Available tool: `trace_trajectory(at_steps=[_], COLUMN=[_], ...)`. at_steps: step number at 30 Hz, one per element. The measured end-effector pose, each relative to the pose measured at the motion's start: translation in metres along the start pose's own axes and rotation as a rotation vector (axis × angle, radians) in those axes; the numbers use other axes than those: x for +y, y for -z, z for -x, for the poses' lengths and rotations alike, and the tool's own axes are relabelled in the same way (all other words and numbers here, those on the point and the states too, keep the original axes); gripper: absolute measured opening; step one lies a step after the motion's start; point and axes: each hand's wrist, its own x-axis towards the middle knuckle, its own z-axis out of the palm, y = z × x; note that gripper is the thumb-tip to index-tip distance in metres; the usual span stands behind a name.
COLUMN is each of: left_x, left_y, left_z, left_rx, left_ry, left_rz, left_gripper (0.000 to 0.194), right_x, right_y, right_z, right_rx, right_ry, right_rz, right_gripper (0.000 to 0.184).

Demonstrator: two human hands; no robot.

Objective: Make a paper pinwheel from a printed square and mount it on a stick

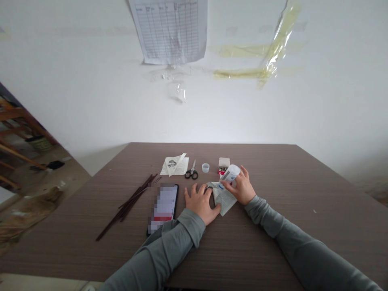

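My right hand is closed round a white glue bottle, tipped with its nozzle down onto a folded piece of printed paper on the brown table. My left hand lies flat with fingers spread, pressing the paper's left edge against the table. Both arms wear grey-green sleeves.
A phone lies left of my left hand, with a bundle of thin dark sticks beyond it. Further back are printed paper pieces, black-handled scissors, a small clear cap and a small box. A white wall stands behind.
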Motion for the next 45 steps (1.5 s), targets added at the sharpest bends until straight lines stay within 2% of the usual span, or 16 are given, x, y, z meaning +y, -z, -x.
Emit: trace_trajectory(at_steps=[3, 6, 9, 14, 18, 19, 27, 30, 33, 35, 39, 41, 45], left_x=[-0.002, -0.005, -0.009, -0.012, -0.014, -0.014, -0.014, -0.015, -0.016, -0.016, -0.016, -0.016, -0.015], left_y=[-0.002, -0.005, -0.006, -0.005, -0.005, -0.005, -0.001, 0.001, 0.003, 0.004, 0.002, 0.001, 0.002], left_z=[-0.001, -0.002, -0.003, -0.001, 0.0, 0.0, 0.0, 0.001, 0.001, 0.001, 0.001, 0.001, 0.002], left_rx=[0.012, 0.037, 0.069, 0.078, 0.066, 0.062, 0.05, 0.059, 0.046, 0.038, 0.057, 0.066, 0.065], left_ry=[-0.005, -0.016, -0.033, -0.045, -0.041, -0.038, -0.019, -0.018, -0.02, -0.016, -0.02, -0.021, -0.009], left_rz=[0.012, 0.027, 0.042, 0.037, 0.033, 0.032, 0.032, 0.043, 0.054, 0.056, 0.053, 0.049, 0.042], left_gripper=[0.057, 0.059, 0.059, 0.058, 0.058, 0.059, 0.056, 0.054, 0.053, 0.054, 0.053, 0.053, 0.053], right_x=[-0.002, -0.005, -0.003, 0.01, 0.016, 0.017, 0.019, 0.023, 0.025, 0.025, 0.022, 0.022, 0.027], right_y=[0.008, 0.017, 0.022, 0.03, 0.039, 0.04, 0.04, 0.045, 0.049, 0.049, 0.043, 0.04, 0.035], right_z=[-0.002, -0.004, -0.005, -0.004, -0.003, -0.003, -0.003, -0.003, -0.001, -0.001, -0.002, -0.002, -0.002], right_rx=[0.099, 0.106, 0.111, 0.116, 0.121, 0.138, 0.175, 0.131, 0.035, 0.01, 0.07, 0.086, 0.129], right_ry=[-0.087, -0.154, -0.168, -0.151, -0.091, -0.088, -0.123, -0.126, -0.116, -0.109, -0.089, -0.092, -0.175], right_rz=[-0.13, -0.261, -0.332, -0.221, -0.028, 0.022, 0.163, 0.149, 0.096, 0.052, 0.01, -0.001, -0.026], right_gripper=[0.048, 0.061, 0.064, 0.066, 0.039, 0.038, 0.063, 0.077, 0.086, 0.077, 0.038, 0.024, 0.018])
